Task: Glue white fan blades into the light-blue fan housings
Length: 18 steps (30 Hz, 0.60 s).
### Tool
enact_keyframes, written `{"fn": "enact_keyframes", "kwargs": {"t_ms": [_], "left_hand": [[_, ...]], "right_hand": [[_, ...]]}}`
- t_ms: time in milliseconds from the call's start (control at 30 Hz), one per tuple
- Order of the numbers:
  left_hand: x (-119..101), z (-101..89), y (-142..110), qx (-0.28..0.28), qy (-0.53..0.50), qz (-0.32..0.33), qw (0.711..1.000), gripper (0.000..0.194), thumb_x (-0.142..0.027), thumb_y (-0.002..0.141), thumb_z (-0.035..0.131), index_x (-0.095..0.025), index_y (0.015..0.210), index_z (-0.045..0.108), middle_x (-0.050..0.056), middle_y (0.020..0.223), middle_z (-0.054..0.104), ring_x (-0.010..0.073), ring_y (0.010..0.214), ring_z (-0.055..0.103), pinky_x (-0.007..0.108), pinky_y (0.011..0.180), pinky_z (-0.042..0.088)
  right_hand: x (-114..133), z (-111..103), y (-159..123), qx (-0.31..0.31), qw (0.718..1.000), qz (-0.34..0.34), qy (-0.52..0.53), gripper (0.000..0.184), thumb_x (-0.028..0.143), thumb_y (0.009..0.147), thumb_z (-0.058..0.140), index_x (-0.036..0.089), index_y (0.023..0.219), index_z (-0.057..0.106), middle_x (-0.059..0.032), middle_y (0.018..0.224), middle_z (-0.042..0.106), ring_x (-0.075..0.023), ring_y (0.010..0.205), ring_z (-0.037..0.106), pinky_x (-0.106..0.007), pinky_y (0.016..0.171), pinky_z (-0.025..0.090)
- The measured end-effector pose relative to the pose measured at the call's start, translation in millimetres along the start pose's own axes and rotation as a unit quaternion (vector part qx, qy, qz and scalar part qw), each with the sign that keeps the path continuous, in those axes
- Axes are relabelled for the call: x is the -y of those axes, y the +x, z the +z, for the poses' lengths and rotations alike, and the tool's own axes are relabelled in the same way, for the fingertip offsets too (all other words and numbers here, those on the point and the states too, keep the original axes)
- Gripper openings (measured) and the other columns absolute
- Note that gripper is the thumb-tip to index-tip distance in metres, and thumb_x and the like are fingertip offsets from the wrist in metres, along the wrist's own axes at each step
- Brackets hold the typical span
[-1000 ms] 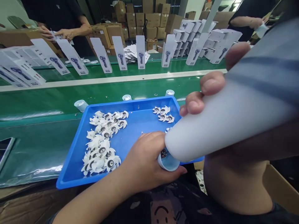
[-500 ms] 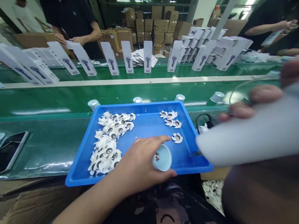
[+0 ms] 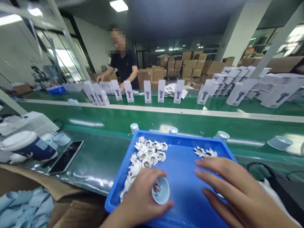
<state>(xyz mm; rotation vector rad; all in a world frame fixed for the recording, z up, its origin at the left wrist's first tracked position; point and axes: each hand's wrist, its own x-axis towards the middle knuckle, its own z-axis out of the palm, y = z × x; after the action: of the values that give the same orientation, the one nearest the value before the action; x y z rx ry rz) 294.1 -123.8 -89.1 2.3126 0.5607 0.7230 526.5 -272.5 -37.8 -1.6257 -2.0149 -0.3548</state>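
Note:
My left hand (image 3: 148, 193) is closed around a small light-blue plastic cup (image 3: 163, 193), its mouth tilted toward me. Small copper-coloured parts show inside the cup. Over the right half of a blue tray (image 3: 182, 204) is my right hand (image 3: 234, 190), fingers stretched and apart, with nothing visible in it. Heaped along the tray's left side are white fan impellers (image 3: 148, 152) with dark ring centres. A few more impellers (image 3: 204, 152) lie at the right, some partly hidden by my right hand.
Several light-blue cups (image 3: 134, 127) stand on the green conveyor (image 3: 95, 118) behind the tray. White printed boxes (image 3: 161, 91) line its far side; a person (image 3: 123, 66) works there. Left are a phone (image 3: 67, 157) and a tumbler (image 3: 28, 145). Light-blue parts (image 3: 26, 209) fill a carton at lower left.
My view has swung left and up. The long pale object by my right hand is out of sight; that hand has come over the tray. My left hand still holds the cup.

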Motion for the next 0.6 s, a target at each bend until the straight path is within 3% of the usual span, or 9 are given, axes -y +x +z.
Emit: {"fn": "enact_keyframes", "kwargs": {"t_ms": [67,133,233,367,500,600], "left_hand": [[11,6.5,-3,0.015,0.022,0.029,0.999,0.060,-0.040,0.055,0.088,-0.026,0.108,0.064,0.007,0.099,0.073,0.0276,0.092,0.068,0.041,0.089,0.055],[29,14.0,-5,0.000,0.030,0.036,0.999,0.066,-0.043,0.052,0.090,-0.025,0.111,0.065,0.006,0.097,0.073,0.0271,0.090,0.068,0.039,0.087,0.056],[63,27.6,-2,0.017,0.029,0.044,0.998,0.062,-0.048,0.058,0.085,-0.025,0.113,0.066,0.006,0.096,0.074,0.0263,0.090,0.070,0.038,0.089,0.055],[90,42.3,8,0.082,0.043,0.014,0.996,0.053,-0.045,0.063,0.081,-0.025,0.110,0.068,0.005,0.094,0.076,0.0256,0.087,0.071,0.038,0.093,0.053],[74,36.0,7,0.114,0.008,-0.010,0.993,0.059,-0.045,0.061,0.082,-0.027,0.115,0.067,0.006,0.113,0.073,0.0284,0.105,0.067,0.037,0.101,0.048],[43,21.5,0,0.071,-0.047,-0.052,0.995,0.070,-0.048,0.059,0.084,-0.027,0.122,0.062,0.008,0.122,0.067,0.0296,0.113,0.062,0.039,0.104,0.046]], "right_hand": [[-10,33,35,0.136,0.990,0.032,-0.018,0.036,0.019,0.095,0.049,0.024,0.129,0.059,-0.0103,0.136,0.053,-0.0287,0.121,0.055,-0.050,0.099,0.050],[-20,63,70,0.210,0.975,0.064,-0.026,0.037,0.013,0.093,0.052,0.021,0.128,0.060,-0.0111,0.135,0.055,-0.0276,0.119,0.057,-0.047,0.099,0.051],[-27,98,108,0.243,0.964,0.094,-0.044,0.034,0.011,0.095,0.054,0.018,0.129,0.058,-0.0105,0.127,0.059,-0.0236,0.112,0.061,-0.043,0.097,0.053],[-20,124,128,0.296,0.942,0.138,-0.079,0.018,0.022,0.099,0.058,0.012,0.113,0.063,-0.0073,0.106,0.065,-0.0197,0.099,0.064,-0.042,0.090,0.055],[-11,133,133,0.309,0.935,0.151,-0.084,0.021,0.027,0.098,0.060,0.012,0.113,0.062,-0.0084,0.113,0.062,-0.0201,0.102,0.063,-0.042,0.092,0.054],[-11,139,139,0.323,0.931,0.154,-0.072,0.022,0.030,0.099,0.059,0.012,0.111,0.063,-0.0086,0.113,0.062,-0.0200,0.102,0.062,-0.042,0.093,0.053]]}}
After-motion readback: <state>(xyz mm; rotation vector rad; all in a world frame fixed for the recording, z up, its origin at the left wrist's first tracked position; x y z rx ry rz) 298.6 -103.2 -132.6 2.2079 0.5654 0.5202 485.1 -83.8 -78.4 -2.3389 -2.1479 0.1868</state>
